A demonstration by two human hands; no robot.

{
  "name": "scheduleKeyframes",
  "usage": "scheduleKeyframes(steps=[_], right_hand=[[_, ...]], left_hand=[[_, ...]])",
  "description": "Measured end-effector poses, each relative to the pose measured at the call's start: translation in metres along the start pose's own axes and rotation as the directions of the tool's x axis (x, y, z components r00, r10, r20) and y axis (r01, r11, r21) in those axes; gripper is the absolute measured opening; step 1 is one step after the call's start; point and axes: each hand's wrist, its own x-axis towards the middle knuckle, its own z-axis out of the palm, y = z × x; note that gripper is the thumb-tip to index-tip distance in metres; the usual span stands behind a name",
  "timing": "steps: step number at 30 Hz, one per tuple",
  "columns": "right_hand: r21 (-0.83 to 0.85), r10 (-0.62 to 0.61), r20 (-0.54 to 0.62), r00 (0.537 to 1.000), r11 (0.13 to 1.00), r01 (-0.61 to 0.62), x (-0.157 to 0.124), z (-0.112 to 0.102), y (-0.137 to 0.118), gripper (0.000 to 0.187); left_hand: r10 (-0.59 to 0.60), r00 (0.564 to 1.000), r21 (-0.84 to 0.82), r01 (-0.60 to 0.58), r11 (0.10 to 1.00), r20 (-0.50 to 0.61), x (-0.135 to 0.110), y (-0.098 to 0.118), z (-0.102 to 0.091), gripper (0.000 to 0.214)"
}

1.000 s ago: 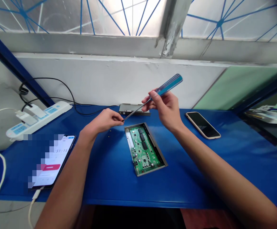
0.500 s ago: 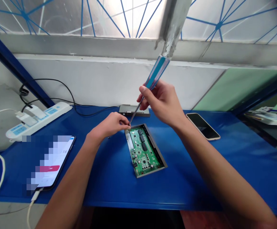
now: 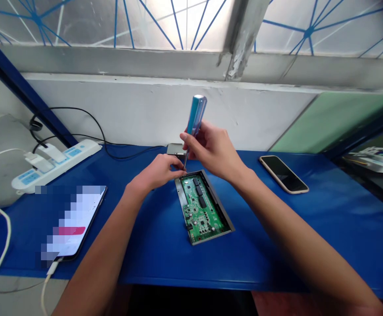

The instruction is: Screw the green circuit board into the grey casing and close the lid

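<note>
A screwdriver (image 3: 196, 115) with a clear and blue handle is gripped in my right hand (image 3: 211, 147), its shaft pointing down and standing nearly upright. Its tip meets the pinched fingers of my left hand (image 3: 160, 171); whatever small thing they hold there is hidden. Both hands are at the far left corner of a shallow metal case (image 3: 218, 199), which lies slantwise on the blue table (image 3: 158, 259). Inside the case sits a green circuit board (image 3: 196, 215) with black components and a row of pins along its far end.
Behind my hands lies a grey metal cover (image 3: 175, 149), partly hidden. At left are a white power strip (image 3: 79, 151) with plugs and cables, and a lit phone (image 3: 89, 215) on a charging cable. A dark-screened phone (image 3: 283, 174) lies at right.
My right hand has moved left and tipped the screwdriver from a strong slant to nearly upright. My left hand keeps its pinch at the case corner; the whole view has shifted slightly.
</note>
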Motion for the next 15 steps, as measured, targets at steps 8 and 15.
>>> scheduleKeyframes(steps=[8,15], right_hand=[[-0.016,0.027,0.021,0.999,1.0,-0.026,0.0011,0.0044,0.004,0.03],[-0.025,0.028,0.019,0.999,0.999,-0.027,0.0012,0.0068,0.0024,0.024]], left_hand=[[-0.01,0.999,0.042,0.008,0.999,0.036,-0.0001,-0.0027,0.0009,0.009],[-0.024,0.999,-0.015,0.024,1.0,0.032,-0.0015,0.0018,0.0007,0.013]])
